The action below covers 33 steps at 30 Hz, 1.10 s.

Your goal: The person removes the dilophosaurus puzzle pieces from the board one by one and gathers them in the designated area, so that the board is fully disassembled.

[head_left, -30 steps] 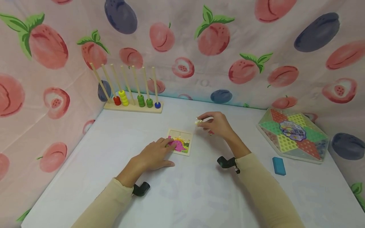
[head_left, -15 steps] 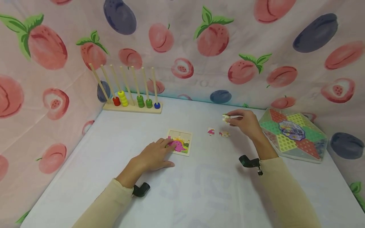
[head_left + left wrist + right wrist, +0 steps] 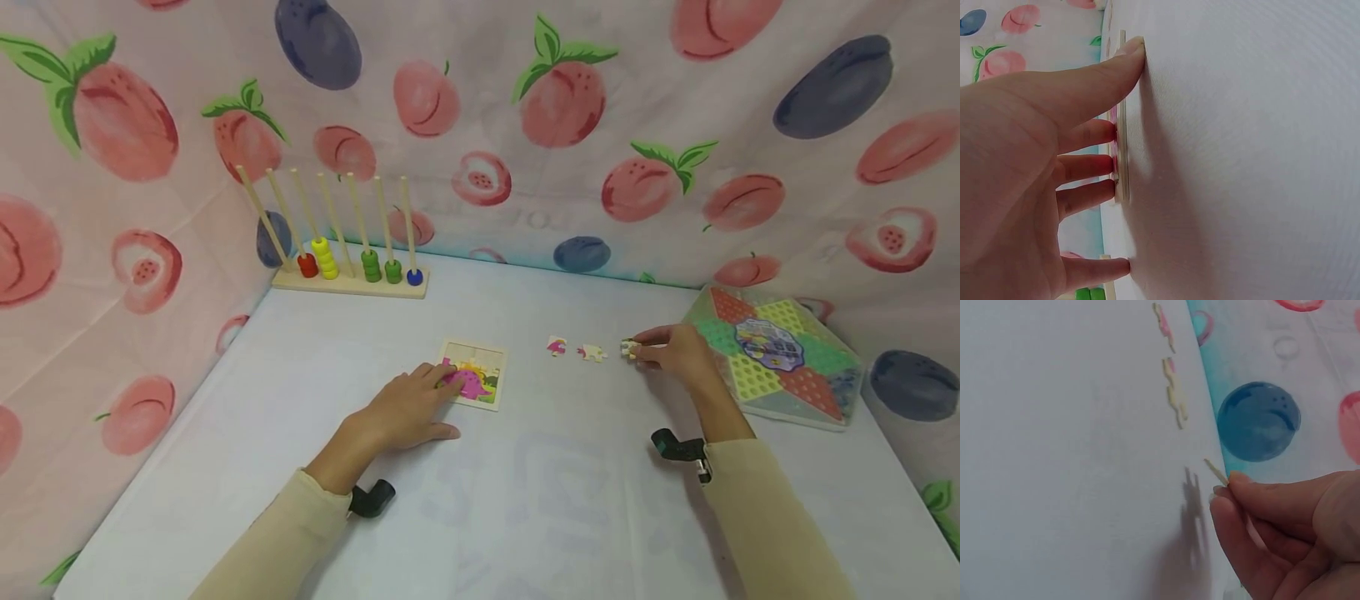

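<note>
My left hand rests with its fingertips on a small wooden puzzle board, whose lower part carries a pink dinosaur picture; the top strip shows bare wood. In the left wrist view the fingers reach straight onto the board's edge. My right hand pinches a pale puzzle piece between thumb and fingers. The right wrist view shows that piece tilted just above the tabletop, its shadow below. To its left lie a cream puzzle piece and a pink-and-white puzzle piece, in a row.
A wooden bead rack with upright pegs and coloured beads stands at the back left. At the right lies a hexagonal box with a patterned lid, close beside my right hand. A fruit-printed cloth hangs behind the white table.
My right hand has carried the puzzle piece rightward from near the board, then lowered it beside the two loose pieces. My left hand stays on the board.
</note>
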Available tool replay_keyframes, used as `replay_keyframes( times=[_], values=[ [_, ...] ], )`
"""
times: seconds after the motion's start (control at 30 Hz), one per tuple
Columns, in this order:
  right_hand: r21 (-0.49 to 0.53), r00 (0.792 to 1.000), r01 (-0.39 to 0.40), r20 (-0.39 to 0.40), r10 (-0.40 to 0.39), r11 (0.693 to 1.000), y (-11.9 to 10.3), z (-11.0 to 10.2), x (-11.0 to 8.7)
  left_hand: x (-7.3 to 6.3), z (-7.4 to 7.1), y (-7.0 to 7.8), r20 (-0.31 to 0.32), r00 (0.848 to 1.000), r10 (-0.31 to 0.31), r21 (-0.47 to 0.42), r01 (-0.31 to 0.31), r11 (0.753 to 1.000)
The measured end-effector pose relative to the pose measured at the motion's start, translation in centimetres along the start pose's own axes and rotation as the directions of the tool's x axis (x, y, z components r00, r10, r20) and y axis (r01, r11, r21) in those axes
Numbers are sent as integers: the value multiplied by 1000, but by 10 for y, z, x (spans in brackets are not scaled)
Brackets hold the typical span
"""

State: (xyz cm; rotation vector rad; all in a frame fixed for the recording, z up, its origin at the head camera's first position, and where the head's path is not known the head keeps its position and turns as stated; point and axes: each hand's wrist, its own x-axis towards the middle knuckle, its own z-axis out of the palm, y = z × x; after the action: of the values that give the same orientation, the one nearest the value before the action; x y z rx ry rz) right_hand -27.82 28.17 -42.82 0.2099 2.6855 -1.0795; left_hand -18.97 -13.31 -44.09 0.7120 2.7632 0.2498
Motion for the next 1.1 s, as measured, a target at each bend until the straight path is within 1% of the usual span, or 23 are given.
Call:
replay_keyframes(
  times=[0.13, 0.23, 0.37, 0.7, 0.93, 1.1],
  values=[
    [34, 1000, -17, 12, 16, 999, 9, 6, 3, -1, 0, 0, 3, 1000, -4, 6, 4, 1000],
    [69, 1000, -20, 14, 19, 997, 11, 9, 3, -1, 1, 0, 2, 1000, -4, -1, 4, 1000],
    [59, 1000, -21, -8, 21, 998, 10, 11, 2, -1, 1, 1, -6, 1000, -2, -8, 2, 1000],
    [-67, 999, -8, -51, 5, 998, 2, 14, -4, -1, 2, 1, 0, 1000, -12, 2, 12, 1000],
    [-148, 998, -10, -66, 0, 989, -1, 14, -4, -2, 2, 1, 2, 1000, -6, -8, 6, 1000],
    [-210, 996, -12, -84, -6, 978, -2, 14, -4, -2, 2, 1, -5, 1000, 2, 4, -2, 1000]
  ],
)
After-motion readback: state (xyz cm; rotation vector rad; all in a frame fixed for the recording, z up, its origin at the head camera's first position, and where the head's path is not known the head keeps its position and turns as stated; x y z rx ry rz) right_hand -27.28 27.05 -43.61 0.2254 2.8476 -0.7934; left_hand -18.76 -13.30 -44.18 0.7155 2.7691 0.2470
